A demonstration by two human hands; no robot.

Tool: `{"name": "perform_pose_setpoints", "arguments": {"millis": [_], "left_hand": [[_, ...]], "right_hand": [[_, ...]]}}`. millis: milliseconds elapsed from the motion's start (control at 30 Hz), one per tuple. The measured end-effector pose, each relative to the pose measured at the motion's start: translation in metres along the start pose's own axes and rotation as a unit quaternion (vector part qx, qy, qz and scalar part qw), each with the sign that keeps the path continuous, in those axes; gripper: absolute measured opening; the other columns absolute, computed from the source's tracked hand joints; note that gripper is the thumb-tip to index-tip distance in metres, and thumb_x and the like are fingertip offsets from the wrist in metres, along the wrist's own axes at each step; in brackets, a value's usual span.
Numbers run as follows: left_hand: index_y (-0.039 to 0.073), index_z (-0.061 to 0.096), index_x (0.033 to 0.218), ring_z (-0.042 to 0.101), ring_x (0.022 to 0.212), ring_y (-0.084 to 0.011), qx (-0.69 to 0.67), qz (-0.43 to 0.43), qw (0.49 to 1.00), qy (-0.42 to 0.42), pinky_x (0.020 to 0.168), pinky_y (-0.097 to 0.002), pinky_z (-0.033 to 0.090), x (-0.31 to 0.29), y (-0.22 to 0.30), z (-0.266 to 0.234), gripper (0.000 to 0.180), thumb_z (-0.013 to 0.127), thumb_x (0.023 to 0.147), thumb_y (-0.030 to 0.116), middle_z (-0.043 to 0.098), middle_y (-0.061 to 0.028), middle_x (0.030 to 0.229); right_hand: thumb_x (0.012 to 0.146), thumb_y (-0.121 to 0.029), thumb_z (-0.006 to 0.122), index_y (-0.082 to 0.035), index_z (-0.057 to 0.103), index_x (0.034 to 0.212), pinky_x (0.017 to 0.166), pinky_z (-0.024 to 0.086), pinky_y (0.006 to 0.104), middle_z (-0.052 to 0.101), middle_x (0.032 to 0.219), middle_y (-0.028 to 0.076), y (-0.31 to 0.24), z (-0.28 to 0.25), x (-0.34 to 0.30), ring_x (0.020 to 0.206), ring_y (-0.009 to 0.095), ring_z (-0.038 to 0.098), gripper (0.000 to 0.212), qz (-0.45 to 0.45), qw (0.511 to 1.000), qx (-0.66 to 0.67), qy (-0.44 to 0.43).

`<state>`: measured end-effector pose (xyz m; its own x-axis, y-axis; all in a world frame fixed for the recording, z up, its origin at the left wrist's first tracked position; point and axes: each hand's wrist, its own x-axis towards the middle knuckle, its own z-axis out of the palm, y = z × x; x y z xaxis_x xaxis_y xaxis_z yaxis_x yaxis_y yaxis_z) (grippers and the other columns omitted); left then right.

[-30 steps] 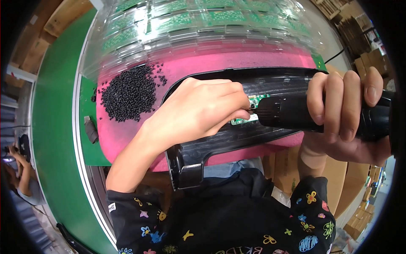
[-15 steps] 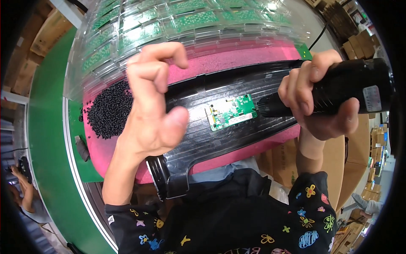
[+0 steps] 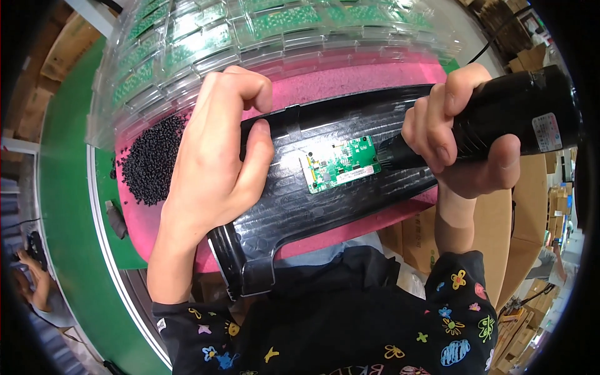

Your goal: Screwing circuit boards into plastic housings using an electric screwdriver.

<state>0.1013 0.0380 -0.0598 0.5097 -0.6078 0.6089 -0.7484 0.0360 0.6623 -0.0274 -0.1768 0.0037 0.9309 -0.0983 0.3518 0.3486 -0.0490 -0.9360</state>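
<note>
A long black plastic housing [image 3: 300, 200] lies on a pink mat [image 3: 350, 78]. A small green circuit board [image 3: 340, 164] sits in its middle. My left hand [image 3: 215, 162] grips the housing's left end, thumb on its ribbed inside and fingers curled over the far edge. My right hand [image 3: 459, 140] holds a black electric screwdriver [image 3: 500, 122], its tip at the right edge of the circuit board.
A pile of small black screws [image 3: 150, 159] lies on the pink mat to the left. Clear plastic trays [image 3: 262, 31] with green boards stand behind. A green conveyor belt [image 3: 69, 206] runs along the left. Cardboard boxes [image 3: 522, 244] stand at the right.
My left hand lifted off the circuit board and moved left onto the housing's end. The board is now uncovered, and the screwdriver tip stays at its right edge.
</note>
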Motion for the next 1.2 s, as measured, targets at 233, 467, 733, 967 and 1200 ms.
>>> {"name": "perform_pose_setpoints", "arguments": {"millis": [233, 467, 733, 967, 1200], "left_hand": [[-0.001, 0.054, 0.109, 0.057, 0.097, -0.0326, 0.116, -0.072, 0.982, -0.128, 0.088, -0.0369, 0.045, -0.006, -0.004, -0.008, 0.027, 0.058, 0.083, -0.002, 0.058, -0.0153, 0.102], [-0.001, 0.058, 0.106, 0.063, 0.091, -0.0338, 0.045, -0.103, 0.976, -0.189, 0.082, -0.0392, 0.050, -0.008, -0.004, -0.009, 0.026, 0.066, 0.082, 0.002, 0.062, -0.0162, 0.096], [0.001, 0.057, 0.089, 0.061, 0.083, -0.0412, 0.193, -0.090, 0.942, -0.258, 0.068, -0.0489, 0.048, -0.007, 0.012, -0.008, 0.014, 0.064, 0.085, 0.011, 0.060, -0.0189, 0.085], [-0.004, 0.065, 0.094, 0.061, 0.067, -0.0391, 0.136, -0.050, 0.988, -0.057, 0.063, -0.0422, 0.046, -0.010, 0.056, -0.017, 0.014, 0.063, 0.082, 0.004, 0.061, -0.0203, 0.074], [-0.011, 0.060, 0.110, 0.059, 0.095, -0.0280, 0.222, -0.159, 0.951, 0.146, 0.088, -0.0382, 0.046, -0.079, 0.045, -0.076, 0.032, 0.061, 0.093, 0.016, 0.065, -0.0205, 0.100]], "right_hand": [[0.088, -0.060, 0.059, -0.005, 0.047, 0.103, 0.049, 0.036, 0.0241, 0.046, 0.060, -0.004, -0.003, 0.005, 0.004, 0.043, 0.007, 0.040, 0.058, 0.005, 1.000, -0.024, 0.015], [0.092, -0.017, 0.064, -0.005, 0.053, 0.096, 0.085, 0.052, 0.0426, 0.053, 0.080, 0.002, -0.005, -0.031, 0.031, 0.078, 0.016, 0.056, 0.017, 0.163, 0.920, 0.230, 0.272], [0.088, -0.005, 0.064, -0.002, 0.038, 0.136, 0.086, 0.047, 0.0393, 0.046, 0.122, 0.010, -0.037, -0.046, -0.015, 0.106, 0.020, 0.053, 0.054, 0.073, 0.921, 0.047, 0.381], [0.079, -0.018, 0.071, -0.003, 0.039, 0.126, 0.097, 0.039, 0.0347, 0.041, 0.122, 0.012, -0.081, -0.184, -0.055, 0.107, 0.022, 0.045, 0.059, -0.049, 0.783, -0.419, 0.457], [0.074, -0.022, 0.071, 0.003, 0.042, 0.118, 0.100, 0.042, 0.0421, 0.049, 0.115, 0.024, -0.054, -0.381, -0.190, 0.111, 0.037, 0.050, 0.058, 0.142, 0.562, -0.590, 0.562]]}}
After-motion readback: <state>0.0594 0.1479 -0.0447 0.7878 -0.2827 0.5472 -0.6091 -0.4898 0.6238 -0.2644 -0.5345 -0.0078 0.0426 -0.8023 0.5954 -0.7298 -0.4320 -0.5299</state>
